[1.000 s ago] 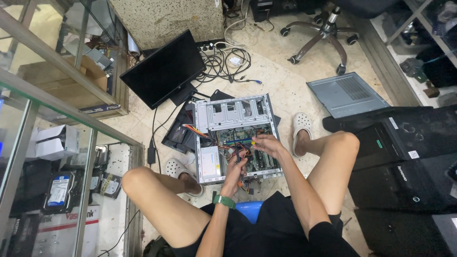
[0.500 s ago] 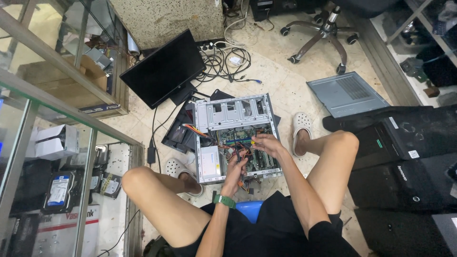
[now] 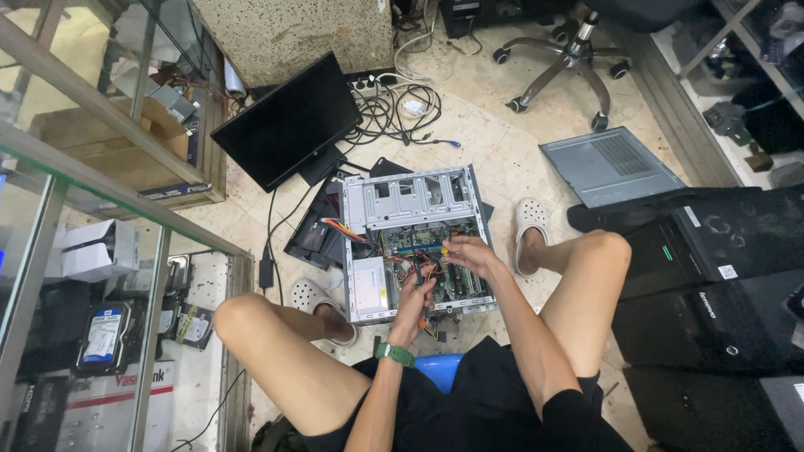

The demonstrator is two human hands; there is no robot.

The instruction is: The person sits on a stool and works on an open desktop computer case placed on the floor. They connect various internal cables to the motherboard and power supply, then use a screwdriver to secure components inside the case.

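Both hands reached into the open computer case (image 3: 410, 238) on the tiled floor (image 3: 494, 155): left hand (image 3: 414, 297) curled around cables (image 3: 419, 269), right hand (image 3: 469, 254) pinching something small and yellow. A monitor (image 3: 289, 121) lay at ten o'clock, a side panel (image 3: 607, 166) at two.

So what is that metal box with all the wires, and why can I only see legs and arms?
The camera sits on the person's head and looks down, so you see only their knees and arms. They sit over an open computer case lying on the floor, its green board and coloured wires showing. The left hand reaches among the wires; the right hand grips a small yellow-tipped thing, too tiny to name. Nearby lie a black monitor, the case's grey side panel, a tangle of cables and an office chair base.
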